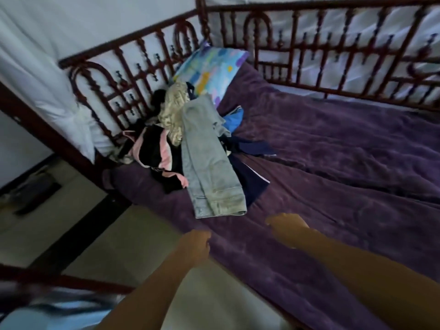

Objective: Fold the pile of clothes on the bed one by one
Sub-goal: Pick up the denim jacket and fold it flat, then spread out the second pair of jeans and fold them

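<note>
pillow behind clothes pile, railing alongside

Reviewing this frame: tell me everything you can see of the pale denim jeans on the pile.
The jeans are pale, faded blue-grey denim, lying lengthwise atop the clothes pile, unfolded, legs together. The stitched near end, seemingly the hems, rests on the purple blanket; the far end bunches near the patterned pillow. A navy garment lies under their right side. The left hand and right hand are short of them, not touching.
</note>
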### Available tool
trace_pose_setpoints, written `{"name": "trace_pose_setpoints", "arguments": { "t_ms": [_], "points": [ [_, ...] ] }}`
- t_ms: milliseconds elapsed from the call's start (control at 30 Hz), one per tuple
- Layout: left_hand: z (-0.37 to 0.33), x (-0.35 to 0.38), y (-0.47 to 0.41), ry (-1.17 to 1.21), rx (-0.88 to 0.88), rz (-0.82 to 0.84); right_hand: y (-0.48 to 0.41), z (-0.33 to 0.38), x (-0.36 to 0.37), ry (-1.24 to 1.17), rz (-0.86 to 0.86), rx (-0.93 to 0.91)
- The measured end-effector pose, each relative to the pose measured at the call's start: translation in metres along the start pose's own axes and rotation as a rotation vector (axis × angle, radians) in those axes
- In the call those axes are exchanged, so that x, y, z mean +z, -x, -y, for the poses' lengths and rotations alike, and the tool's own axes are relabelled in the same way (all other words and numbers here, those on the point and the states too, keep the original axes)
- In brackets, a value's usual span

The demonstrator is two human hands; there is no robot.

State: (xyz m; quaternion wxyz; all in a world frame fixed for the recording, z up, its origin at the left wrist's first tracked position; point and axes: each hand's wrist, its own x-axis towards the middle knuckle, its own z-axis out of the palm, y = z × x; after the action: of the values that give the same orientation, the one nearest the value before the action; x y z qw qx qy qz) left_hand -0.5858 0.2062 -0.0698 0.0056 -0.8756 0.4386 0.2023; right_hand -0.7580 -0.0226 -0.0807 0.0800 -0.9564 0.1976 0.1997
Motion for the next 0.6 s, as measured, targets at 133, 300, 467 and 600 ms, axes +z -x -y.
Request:
{"name": "trace_pose_setpoints", "arguments": {
  "t_ms": [133, 300, 467, 600],
  "points": [
    [0.041, -0.006, -0.010, 0.058, -0.023, -0.014, -0.054, 0.027, -0.010, 0.007, -0.001, -0.057],
    [0.084, -0.004, -0.036, 0.076, -0.041, 0.007, -0.128, 0.041, 0.003, 0.014, 0.030, -0.078],
    [0.128, -0.005, -0.097, 0.098, -0.058, 0.086, -0.214, 0.044, 0.031, -0.016, 0.112, -0.029],
    [0.157, 0.007, -0.152, 0.109, -0.052, 0.156, -0.271, 0.045, 0.064, -0.085, 0.170, 0.169]
  ]
}}
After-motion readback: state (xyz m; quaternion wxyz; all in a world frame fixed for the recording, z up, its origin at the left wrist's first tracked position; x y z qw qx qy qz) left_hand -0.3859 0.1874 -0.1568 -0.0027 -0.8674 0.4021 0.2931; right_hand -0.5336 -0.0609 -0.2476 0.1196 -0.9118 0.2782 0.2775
